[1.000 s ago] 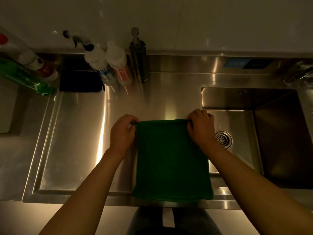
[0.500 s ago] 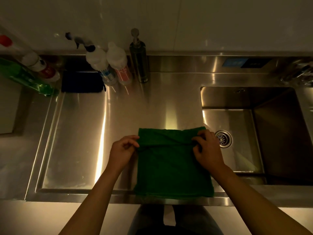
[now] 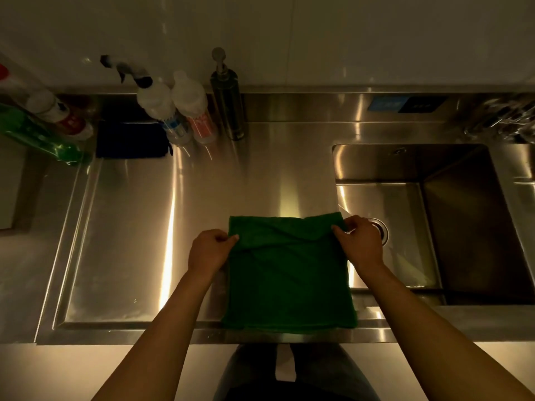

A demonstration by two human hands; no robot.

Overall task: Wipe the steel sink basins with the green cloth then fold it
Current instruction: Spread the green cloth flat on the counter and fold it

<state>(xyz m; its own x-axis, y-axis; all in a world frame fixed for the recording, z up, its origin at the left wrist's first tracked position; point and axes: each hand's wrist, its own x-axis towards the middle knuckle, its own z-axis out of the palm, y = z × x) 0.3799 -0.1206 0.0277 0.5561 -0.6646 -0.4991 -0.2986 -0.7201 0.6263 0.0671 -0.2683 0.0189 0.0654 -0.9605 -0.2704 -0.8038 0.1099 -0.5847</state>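
Observation:
The green cloth (image 3: pixel 289 276) lies flat as a rough square on the steel drainboard (image 3: pixel 130 241), its near edge at the counter's front lip. My left hand (image 3: pixel 210 250) pinches the cloth's left edge near the far corner. My right hand (image 3: pixel 360 244) pinches the right edge near the far right corner, over the rim of the steel sink basin (image 3: pixel 385 166). A loose fold runs across the cloth between my hands. The round drain (image 3: pixel 382 230) peeks out beside my right hand.
Along the back wall stand a spray bottle (image 3: pixel 153 99), a second white bottle (image 3: pixel 191 102) and a steel soap pump (image 3: pixel 227 94). A dark sponge pad (image 3: pixel 131 140) and a green bottle (image 3: pixel 40 137) lie at the left. A deeper basin section (image 3: pixel 477 233) is at right.
Both hands have drawn the cloth's far edge back toward me and lowered it, so a fold now lies across the cloth's far part. The hands have kept their pinch.

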